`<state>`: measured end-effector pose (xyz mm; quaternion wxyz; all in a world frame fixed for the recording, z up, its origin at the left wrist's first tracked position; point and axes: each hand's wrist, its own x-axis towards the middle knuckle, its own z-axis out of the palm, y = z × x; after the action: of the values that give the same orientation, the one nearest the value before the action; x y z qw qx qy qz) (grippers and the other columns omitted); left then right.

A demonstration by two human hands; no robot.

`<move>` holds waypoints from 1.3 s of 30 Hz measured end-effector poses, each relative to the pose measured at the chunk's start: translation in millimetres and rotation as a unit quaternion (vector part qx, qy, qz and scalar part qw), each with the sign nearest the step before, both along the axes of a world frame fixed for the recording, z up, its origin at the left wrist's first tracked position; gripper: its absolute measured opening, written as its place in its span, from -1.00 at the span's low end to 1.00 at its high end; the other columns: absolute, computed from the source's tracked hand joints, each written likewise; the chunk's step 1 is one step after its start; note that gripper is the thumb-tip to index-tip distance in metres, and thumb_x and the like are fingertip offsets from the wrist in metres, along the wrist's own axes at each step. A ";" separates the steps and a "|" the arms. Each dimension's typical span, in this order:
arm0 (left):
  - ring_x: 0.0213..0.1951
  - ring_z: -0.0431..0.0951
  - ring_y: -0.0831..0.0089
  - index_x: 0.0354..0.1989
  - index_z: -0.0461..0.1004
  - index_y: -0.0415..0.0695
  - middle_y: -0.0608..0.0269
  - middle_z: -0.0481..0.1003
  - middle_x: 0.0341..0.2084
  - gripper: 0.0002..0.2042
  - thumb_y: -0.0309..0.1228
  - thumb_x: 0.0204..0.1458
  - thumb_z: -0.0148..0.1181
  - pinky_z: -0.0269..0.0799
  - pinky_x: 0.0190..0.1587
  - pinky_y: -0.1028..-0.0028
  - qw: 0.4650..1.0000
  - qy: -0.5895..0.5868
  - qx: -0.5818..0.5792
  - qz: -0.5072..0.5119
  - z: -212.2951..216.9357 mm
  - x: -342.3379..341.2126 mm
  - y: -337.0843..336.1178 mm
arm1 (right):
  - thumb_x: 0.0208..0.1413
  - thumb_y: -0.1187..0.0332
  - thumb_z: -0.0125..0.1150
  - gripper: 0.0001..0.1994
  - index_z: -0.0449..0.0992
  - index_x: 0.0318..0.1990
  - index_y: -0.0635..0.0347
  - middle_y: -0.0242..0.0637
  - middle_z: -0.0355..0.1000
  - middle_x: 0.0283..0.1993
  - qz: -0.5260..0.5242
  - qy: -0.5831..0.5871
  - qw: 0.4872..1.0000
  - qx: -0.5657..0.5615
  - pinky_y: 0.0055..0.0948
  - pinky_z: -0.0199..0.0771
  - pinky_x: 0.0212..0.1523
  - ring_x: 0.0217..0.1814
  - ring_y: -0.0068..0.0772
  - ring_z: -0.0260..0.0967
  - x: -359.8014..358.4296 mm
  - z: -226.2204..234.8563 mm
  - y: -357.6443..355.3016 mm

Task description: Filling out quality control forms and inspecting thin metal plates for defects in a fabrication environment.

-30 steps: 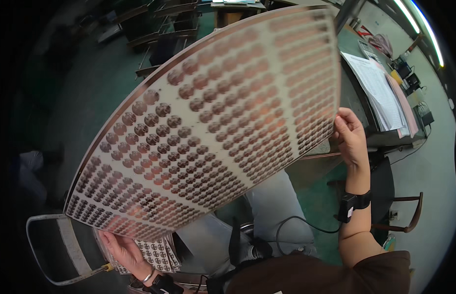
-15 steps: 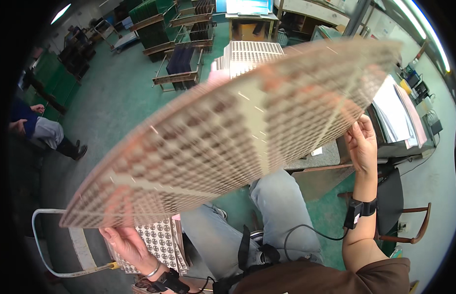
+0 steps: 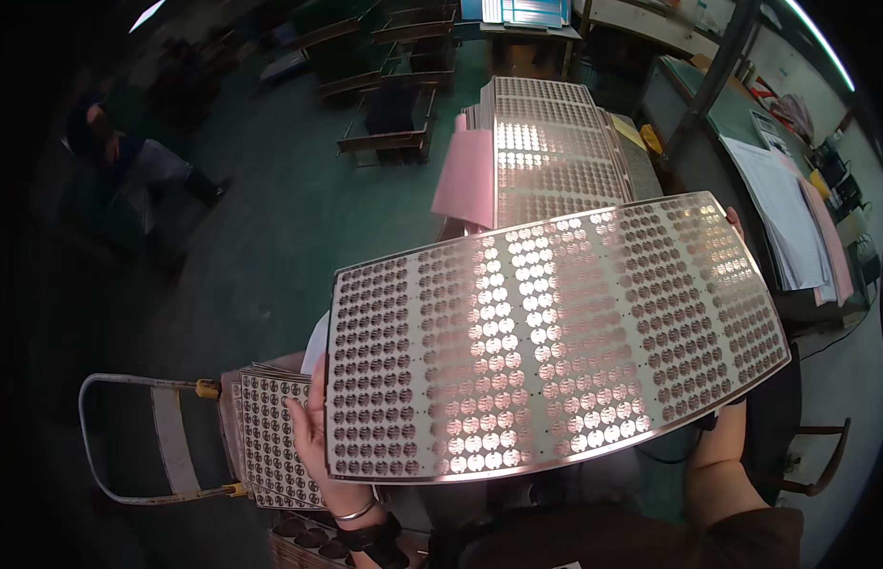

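Perforated metal panel (image 3: 555, 351) held flat between both hands, left hand (image 3: 313, 436) gripping its edge, right hand (image 3: 735, 223) apparently too

We hold a panel (image 3: 555, 341) flat between us and the floor, our left hand (image 3: 313, 441) at its left edge, our right hand (image 3: 735, 223) behind its far right corner. Beyond it lies a stack of panels (image 3: 546, 152). Left below sits a cart (image 3: 166, 436), another stack (image 3: 266, 436) beside it. A worktop (image 3: 745, 123) stands right.

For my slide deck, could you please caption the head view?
Both hands, left hand and right hand, hold a large shiny metal panel of round circuit boards above a stack of similar panels.
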<state>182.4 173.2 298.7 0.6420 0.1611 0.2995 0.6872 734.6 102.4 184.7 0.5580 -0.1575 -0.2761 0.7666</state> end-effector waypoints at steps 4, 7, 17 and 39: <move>-0.06 0.43 0.41 0.10 0.18 -0.34 0.10 0.38 -0.05 -0.64 -0.40 0.19 -0.20 0.35 -0.02 0.45 0.996 0.059 -0.061 -0.030 -15.1 12.2 1.5 | 0.21 0.16 -0.22 -0.63 0.31 0.05 0.17 -0.19 0.21 0.17 -0.106 -0.003 0.994 0.013 -0.18 0.23 0.14 0.23 -0.29 0.12 -8.0 5.4 19.7; 0.00 0.39 0.39 0.17 0.10 -0.29 0.10 0.32 0.03 -0.62 -0.44 0.18 -0.23 0.31 0.05 0.43 0.999 0.031 -0.035 -0.017 -10.4 29.1 4.6 | 0.22 0.13 -0.25 -0.60 0.28 0.08 0.17 -0.18 0.20 0.18 -0.182 -0.002 0.983 0.021 -0.17 0.23 0.14 0.25 -0.29 0.10 -39.7 24.4 90.2; -0.04 0.39 0.47 0.19 0.05 -0.29 0.12 0.32 0.01 -0.59 -0.43 0.18 -0.20 0.32 0.01 0.47 0.990 0.132 0.047 0.030 1.0 31.0 0.5 | 0.25 0.26 -0.27 -0.62 0.17 0.15 0.26 -0.09 0.19 0.18 -0.247 0.035 0.968 -0.031 -0.10 0.18 0.18 0.21 -0.16 0.16 -120.6 68.6 91.8; -0.07 0.39 0.49 0.03 0.31 -0.21 0.24 0.43 -0.10 -0.65 -0.47 0.04 0.12 0.20 0.04 0.45 0.963 0.187 0.187 0.059 -12.7 21.1 -8.7 | 0.19 0.25 -0.05 -0.61 0.23 0.14 0.17 -0.22 0.14 0.24 -0.202 0.108 0.973 0.039 -0.03 0.03 0.24 0.28 -0.25 0.05 -106.5 70.0 99.7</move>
<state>203.5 164.6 286.0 0.4914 0.3860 0.2898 0.7249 628.1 202.1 254.7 0.7338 -0.1043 -0.2062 0.6389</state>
